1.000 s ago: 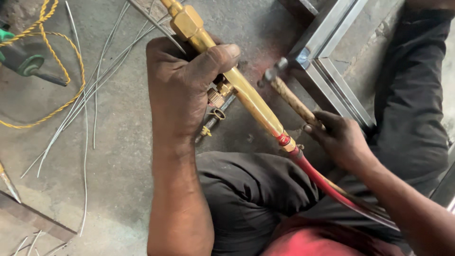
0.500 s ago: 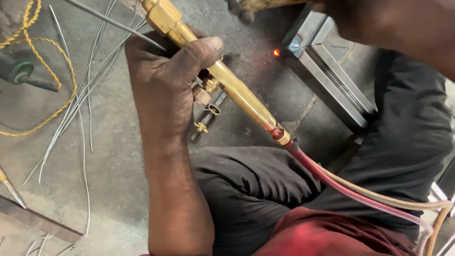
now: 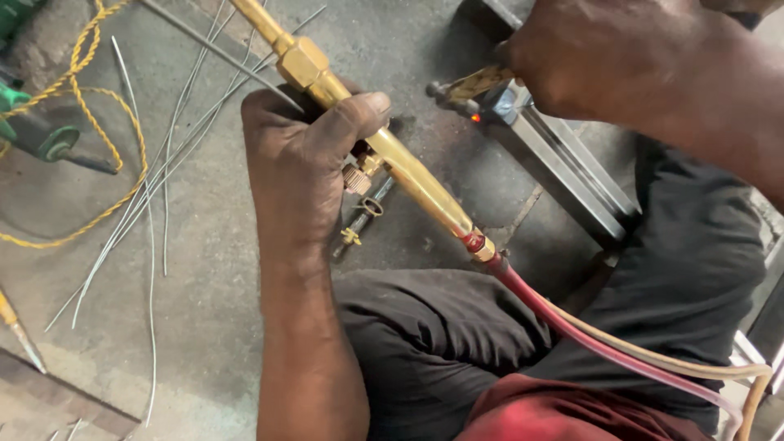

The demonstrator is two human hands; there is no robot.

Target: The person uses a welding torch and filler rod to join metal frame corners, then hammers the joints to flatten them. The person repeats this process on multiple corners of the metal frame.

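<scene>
Torch: brass torch (image 3: 392, 155) lay clenched in left hand (image 3: 306, 159), above grey floor (image 3: 204, 310).
Right hand (image 3: 588, 69): closed on wooden-handled tool (image 3: 474, 83) at steel frame (image 3: 563, 159).
Progress: one spot glowed red; joint apparently unfinished.

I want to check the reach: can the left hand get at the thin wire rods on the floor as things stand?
Probably not at once. The left hand is wrapped around the brass torch, so its grip is taken. The wire rods lie uncovered on the floor just beside it, with nothing between.
</scene>
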